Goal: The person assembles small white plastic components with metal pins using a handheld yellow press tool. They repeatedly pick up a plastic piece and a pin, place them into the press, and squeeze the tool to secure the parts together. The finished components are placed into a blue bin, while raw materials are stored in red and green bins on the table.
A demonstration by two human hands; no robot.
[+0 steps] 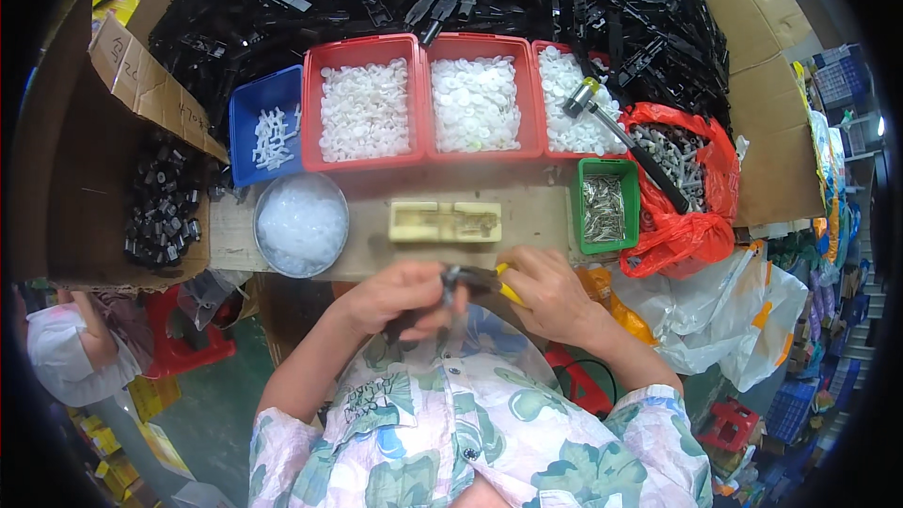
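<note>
My left hand (403, 297) is closed around a small dark part (455, 279), held just above my lap at the near edge of the bench. In my right hand (550, 296) is a tool with yellow handles (512, 286), which looks like pliers. Its dark jaws meet the part between my two hands, though blur hides the exact contact. A cream block-shaped fixture (445, 223) with a recess lies on the bench just beyond my hands. To its left sits a round metal bowl (342, 249) of clear whitish pieces.
Red trays (362, 162) hold white discs; a blue tray (242, 146) holds white plastic pieces. A green tray (609, 246) contains metal pins. A hammer (661, 176) leans across a red bag (691, 243) of grey pieces. Black parts (442, 0) fill the back; another person (85, 343) sits left.
</note>
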